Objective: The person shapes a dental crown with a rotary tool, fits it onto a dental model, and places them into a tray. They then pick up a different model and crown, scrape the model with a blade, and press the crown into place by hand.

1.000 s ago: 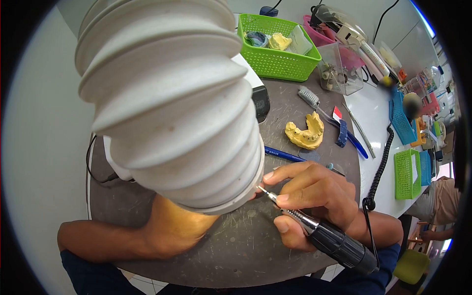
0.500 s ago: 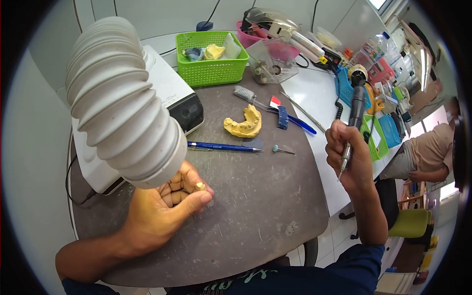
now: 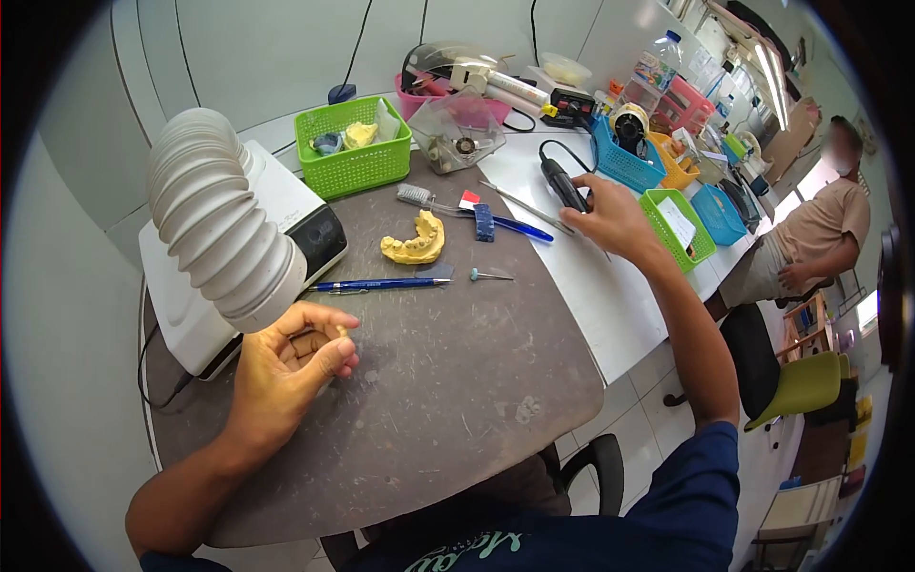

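My left hand point(image 3: 286, 367) pinches a small yellowish piece point(image 3: 341, 331) between thumb and fingertips, below the mouth of the white ribbed hose point(image 3: 214, 214). At the right, my right hand point(image 3: 615, 219) is closed around a dark handpiece point(image 3: 564, 186) over the white table surface point(image 3: 562, 276). A yellow dental cast point(image 3: 416, 240) lies on the grey-brown table point(image 3: 429, 381), with a blue mechanical pencil point(image 3: 381, 284) below it. A small green-tipped bur point(image 3: 491, 275), a dark blue block point(image 3: 484, 223) and a blue-handled brush point(image 3: 510, 225) lie to its right.
A white machine point(image 3: 286, 195) carries the hose. Behind stand a green basket point(image 3: 353, 172), a clear container point(image 3: 457, 138) and a pink basket point(image 3: 410, 100). Blue baskets point(image 3: 624, 167) and another green basket point(image 3: 679, 229) line the right. A person point(image 3: 820, 224) is at the far right.
The view has shifted right. My right hand has moved from upright beside the table to over the white surface, and the handpiece is now lower and tilted. My left hand still holds the small piece.
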Demonstrator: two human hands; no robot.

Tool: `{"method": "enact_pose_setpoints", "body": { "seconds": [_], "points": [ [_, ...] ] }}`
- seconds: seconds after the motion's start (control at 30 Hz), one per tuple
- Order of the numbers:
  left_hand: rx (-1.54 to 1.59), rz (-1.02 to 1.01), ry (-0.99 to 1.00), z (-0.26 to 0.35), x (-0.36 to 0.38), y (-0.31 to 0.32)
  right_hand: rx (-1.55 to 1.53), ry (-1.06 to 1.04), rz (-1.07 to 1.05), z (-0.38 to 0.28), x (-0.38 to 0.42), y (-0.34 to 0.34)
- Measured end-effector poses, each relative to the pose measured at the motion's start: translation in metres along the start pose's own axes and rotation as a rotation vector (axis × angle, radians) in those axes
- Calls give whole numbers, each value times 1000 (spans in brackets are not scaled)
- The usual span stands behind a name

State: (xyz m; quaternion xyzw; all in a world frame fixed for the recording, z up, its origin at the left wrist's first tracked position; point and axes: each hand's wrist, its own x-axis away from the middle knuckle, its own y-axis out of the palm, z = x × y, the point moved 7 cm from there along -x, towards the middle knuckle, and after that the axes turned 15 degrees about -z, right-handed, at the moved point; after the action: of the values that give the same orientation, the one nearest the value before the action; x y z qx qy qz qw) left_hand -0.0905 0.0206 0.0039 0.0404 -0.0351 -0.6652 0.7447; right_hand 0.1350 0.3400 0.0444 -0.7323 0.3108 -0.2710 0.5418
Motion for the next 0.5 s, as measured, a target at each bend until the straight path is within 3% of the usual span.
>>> {"method": "enact_pose_setpoints", "body": {
  "seconds": [0.07, 0.1, 0.17, 0.2, 0.27, 0.43, 0.5],
  "points": [
    [-429, 10, 11, 11, 1, 3, 73, -34, 34, 0, -16, -2],
    [-430, 20, 10, 14, 2, 3, 110, -18, 22, 2, -24, -3],
    [-1003, 36, 194, 38, 5, 17, 134, -7, 32, 1, -31, -3],
    [-1002, 41, 188, 38, 4, 14, 134, -13, 27, 0, -32, -2],
    [-1327, -58, 292, 39, 5, 24, 119, -53, 69, -2, -33, -3],
    [-1258, -21, 298, 34, 4, 21, 191, -41, 46, -1, -35, 7],
    [-1296, -22, 307, 35, 5, 23, 246, -43, 170, -9, -26, -1]
  ]
}}
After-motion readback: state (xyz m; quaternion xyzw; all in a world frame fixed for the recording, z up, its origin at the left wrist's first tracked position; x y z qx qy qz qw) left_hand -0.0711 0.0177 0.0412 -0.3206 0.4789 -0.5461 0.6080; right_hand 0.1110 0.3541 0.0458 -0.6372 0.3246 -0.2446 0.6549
